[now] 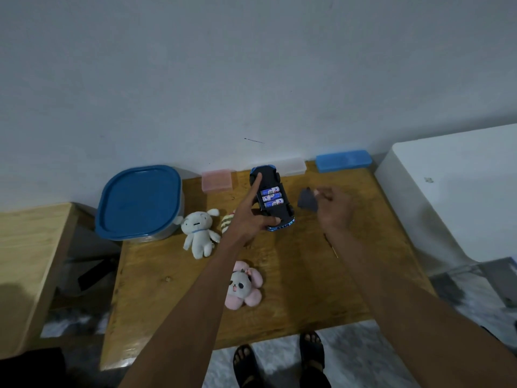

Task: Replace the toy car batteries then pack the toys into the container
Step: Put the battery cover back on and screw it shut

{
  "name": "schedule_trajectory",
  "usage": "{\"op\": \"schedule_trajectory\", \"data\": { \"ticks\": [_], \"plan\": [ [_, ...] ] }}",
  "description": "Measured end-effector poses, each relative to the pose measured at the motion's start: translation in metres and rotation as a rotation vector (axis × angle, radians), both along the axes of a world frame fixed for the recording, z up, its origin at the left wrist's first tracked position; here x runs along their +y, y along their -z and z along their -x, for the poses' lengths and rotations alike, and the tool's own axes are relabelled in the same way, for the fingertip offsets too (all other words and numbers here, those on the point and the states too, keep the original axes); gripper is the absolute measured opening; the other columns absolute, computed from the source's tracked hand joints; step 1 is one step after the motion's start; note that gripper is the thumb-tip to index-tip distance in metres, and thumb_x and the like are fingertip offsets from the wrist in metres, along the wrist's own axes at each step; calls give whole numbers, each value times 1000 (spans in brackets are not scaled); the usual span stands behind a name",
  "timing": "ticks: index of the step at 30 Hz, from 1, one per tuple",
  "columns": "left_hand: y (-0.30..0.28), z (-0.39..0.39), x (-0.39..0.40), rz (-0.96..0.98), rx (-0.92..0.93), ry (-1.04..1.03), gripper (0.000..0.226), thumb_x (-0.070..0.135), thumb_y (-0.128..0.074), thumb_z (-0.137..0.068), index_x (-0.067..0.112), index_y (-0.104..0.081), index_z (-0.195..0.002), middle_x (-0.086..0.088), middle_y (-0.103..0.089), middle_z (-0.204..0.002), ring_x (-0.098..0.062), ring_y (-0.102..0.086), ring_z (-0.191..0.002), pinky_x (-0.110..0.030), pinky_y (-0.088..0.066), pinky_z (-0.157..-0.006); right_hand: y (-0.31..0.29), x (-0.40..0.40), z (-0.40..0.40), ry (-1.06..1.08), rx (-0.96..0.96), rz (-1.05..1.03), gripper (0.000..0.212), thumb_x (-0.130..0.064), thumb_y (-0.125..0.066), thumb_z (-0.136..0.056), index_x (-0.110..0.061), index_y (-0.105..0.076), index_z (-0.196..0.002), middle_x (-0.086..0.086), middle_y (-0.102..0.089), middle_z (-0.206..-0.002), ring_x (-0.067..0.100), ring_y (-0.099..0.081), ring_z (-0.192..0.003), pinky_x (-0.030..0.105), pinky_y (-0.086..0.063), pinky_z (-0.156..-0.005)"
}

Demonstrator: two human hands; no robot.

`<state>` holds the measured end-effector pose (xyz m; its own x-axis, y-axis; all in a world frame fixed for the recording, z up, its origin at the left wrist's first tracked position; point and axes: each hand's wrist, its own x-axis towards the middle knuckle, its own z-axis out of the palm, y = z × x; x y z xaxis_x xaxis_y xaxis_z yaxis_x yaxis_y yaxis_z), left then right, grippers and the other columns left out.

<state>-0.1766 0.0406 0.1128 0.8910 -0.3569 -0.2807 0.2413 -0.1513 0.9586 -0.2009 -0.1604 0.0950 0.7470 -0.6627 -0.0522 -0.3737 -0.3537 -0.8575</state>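
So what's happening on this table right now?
A person holds a toy car upside down with the left hand. Its battery bay is open, with three batteries seated. The right hand holds the dark battery cover beside the car. Two plush toys, white and pink, lie on the table; the container has its lid on.

A plain pale wall [251, 65] rises behind the wooden surface [173, 275]. Grey marbled floor [358, 357] lies below, with a white cabinet [461, 197] alongside, in dim light.
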Motion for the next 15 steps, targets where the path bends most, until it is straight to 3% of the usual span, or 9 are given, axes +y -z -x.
{"op": "schedule_trajectory", "data": {
  "ticks": [5,10,13,15],
  "plan": [
    [-3,-1,2,-2,-20,11,117,-17,-76,-74,46,-21,-155,-3,-50,-144,-5,-65,-98,-26,-60,-73,-50,3,-28,-65,-199,-171,13,-18,-69,-92,-16,-73,-105,-3,-73,-98,6,-67,-88,16,-54,-70],
    [-1,-1,-1,5,-12,35,118,-20,-75,-71,43,-22,-157,-5,-52,-142,-15,-64,-107,-30,-61,-78,-70,15,-38,-427,-95,-212,10,-21,-73,-89,-17,-76,-98,-4,-75,-86,-4,-67,-70,9,-47,-59],
    [0,-2,-1,13,-7,44,117,-21,-74,-70,38,-24,-158,-6,-55,-142,-18,-61,-114,-34,-61,-84,-65,22,-38,-517,-72,-170,10,-18,-75,-88,-14,-76,-97,-1,-76,-89,0,-69,-80,8,-48,-66],
    [1,-2,0,28,4,47,118,-22,-73,-69,41,-25,-157,-4,-56,-141,-25,-60,-120,-41,-59,-91,-60,24,-37,-559,-44,-162,9,-20,-75,-88,-19,-76,-96,-1,-76,-90,6,-70,-89,16,-51,-75]
  ]
}}
